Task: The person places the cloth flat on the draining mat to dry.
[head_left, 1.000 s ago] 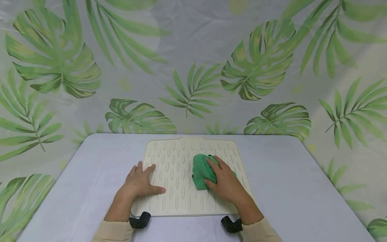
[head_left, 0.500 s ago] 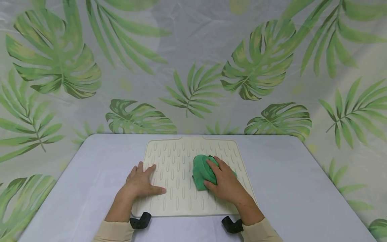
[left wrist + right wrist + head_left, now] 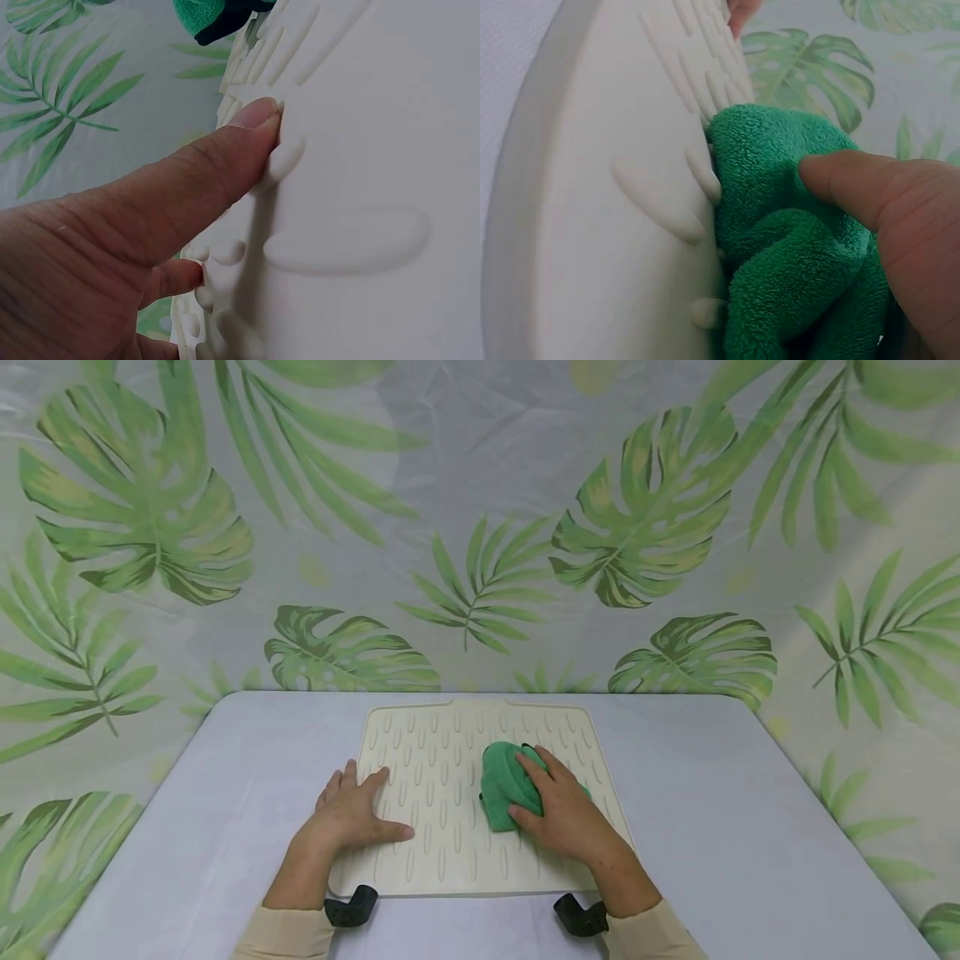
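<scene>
A cream mat [image 3: 442, 852] with raised oval ridges lies flat on the table. My left hand [image 3: 345, 814] rests on its left side, fingers spread and thumb stretched across the ridges. In the left wrist view the thumb tip touches the mat [image 3: 375, 150]. My right hand [image 3: 562, 814] grips a bunched green terry cloth [image 3: 504, 785] on the right half of the mat. The thumb [image 3: 847, 180] presses into the folds of the cloth [image 3: 757, 157] in the right wrist view, and the cloth lies against the ridges. Its underside is hidden.
The table [image 3: 697, 810] has a white cover and reaches back to a leaf-patterned curtain [image 3: 487, 485]. Black wrist devices, one at the left wrist [image 3: 352, 907] and one at the right [image 3: 580, 916], sit over the mat's front edge area.
</scene>
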A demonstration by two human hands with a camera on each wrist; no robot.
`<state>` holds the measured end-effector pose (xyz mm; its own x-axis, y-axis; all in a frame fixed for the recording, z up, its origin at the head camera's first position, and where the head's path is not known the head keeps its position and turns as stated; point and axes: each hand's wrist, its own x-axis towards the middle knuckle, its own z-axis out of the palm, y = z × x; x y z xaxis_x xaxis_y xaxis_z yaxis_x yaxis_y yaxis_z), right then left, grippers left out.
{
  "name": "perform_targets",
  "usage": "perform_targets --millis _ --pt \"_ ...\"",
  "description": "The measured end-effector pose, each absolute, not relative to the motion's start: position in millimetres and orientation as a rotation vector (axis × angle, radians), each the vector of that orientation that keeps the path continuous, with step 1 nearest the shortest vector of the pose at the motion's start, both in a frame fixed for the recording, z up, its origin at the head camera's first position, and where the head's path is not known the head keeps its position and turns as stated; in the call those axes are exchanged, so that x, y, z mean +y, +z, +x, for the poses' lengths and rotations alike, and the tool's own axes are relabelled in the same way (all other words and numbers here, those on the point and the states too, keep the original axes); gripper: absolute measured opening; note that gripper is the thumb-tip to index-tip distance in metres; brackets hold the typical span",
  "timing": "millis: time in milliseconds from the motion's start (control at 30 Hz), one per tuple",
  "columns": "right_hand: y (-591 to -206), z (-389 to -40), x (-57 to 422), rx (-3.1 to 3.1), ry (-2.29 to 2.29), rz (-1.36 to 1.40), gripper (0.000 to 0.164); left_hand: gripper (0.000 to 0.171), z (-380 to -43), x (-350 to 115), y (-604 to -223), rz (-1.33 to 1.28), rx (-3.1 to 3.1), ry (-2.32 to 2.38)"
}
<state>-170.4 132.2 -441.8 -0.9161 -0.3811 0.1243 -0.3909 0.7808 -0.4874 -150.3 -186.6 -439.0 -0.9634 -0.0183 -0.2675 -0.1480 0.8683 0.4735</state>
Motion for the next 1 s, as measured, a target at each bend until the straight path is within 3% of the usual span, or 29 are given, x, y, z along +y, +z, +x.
perform_targets --millis 1000 --pt "-418 -179 168 -2.958 1.062 0.502 0.078 0.114 -149 -186 -435 -0.106 2.798 0.765"
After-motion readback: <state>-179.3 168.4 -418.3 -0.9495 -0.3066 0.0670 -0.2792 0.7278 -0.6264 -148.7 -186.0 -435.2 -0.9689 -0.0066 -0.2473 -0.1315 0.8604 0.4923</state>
